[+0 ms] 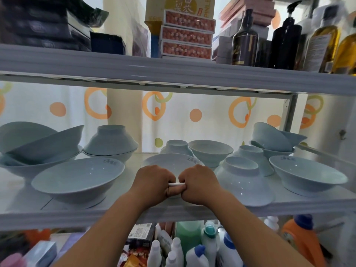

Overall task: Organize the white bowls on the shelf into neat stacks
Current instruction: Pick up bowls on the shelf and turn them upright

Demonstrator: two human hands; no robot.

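Step in hand: pick-up of one bowl for stacking. The left hand [154,182] and the right hand [198,182] grip the near rim of the centre bowl [171,162], side by side and almost touching; the fingers [163,174] of both hands are curled over the rim, with a thumb showing beneath it; a short strip of white rim shows between the two hands. The centre bowl sits upright at the front of the shelf [57,216]; whether it is lifted clear of the shelf cannot be told.

Positions relative to the centre bowl:
- a wide upright bowl [77,176] just to its left;
- an upturned bowl [242,182] just to its right, with a further upright bowl [306,176] beyond that;
- a small upturned bowl [176,146] and a small upright bowl [210,151] directly behind it;
- a tilted heap [38,143] far to its left;
- a second tilted heap [273,137] behind it, to the right.

Judgement: the task is at an early stage; most bowls stand singly or lie in tilted heaps. The next move calls for a lift clear of the neighbours, then a level set-down into a bowl of matching width; the wide upright bowl appears the closest match; the upturned bowls probably need turning first.
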